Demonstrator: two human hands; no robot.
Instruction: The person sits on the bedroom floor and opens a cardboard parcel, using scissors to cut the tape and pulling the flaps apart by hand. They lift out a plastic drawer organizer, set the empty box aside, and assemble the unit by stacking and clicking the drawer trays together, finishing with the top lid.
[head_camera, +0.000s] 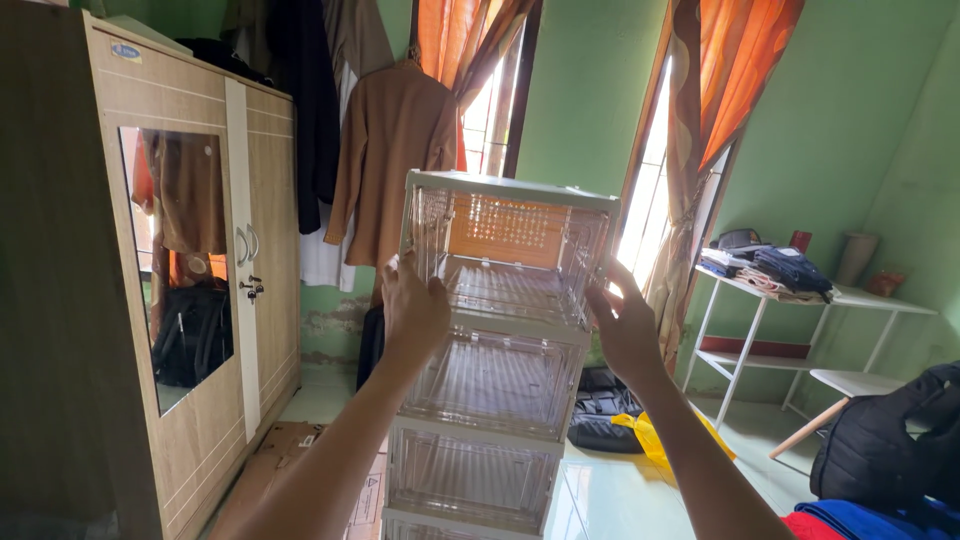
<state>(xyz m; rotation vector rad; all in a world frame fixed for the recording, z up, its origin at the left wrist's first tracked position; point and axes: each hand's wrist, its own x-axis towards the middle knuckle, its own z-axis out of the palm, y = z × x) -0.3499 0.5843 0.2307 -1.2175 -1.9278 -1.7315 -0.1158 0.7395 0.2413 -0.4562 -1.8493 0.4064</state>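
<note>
Head view. 1 clear plastic drawer tower (490, 380) with white frames, 4 tiers visible, standing upright at the centre of the room; its base is cut off by the lower picture edge.

Left hand (412, 312): pressed against the left side of the top tier, fingers together and curled round its front corner.

Right hand (622, 325): flat against the right side of the same tier, fingers spread apart and pointing up.

Surroundings: 1 wooden wardrobe (150, 280) with mirror door, at the left wall; 1 tan coat (390, 160) hanging behind the tower; orange curtains (730, 80) at 2 windows; 1 white shelf rack (790, 330) at the right wall, folded clothes (775, 272) on its top shelf; 1 black bag (605, 415) on the floor beside the tower; flattened cardboard (290, 460) at the wardrobe's foot.
</note>
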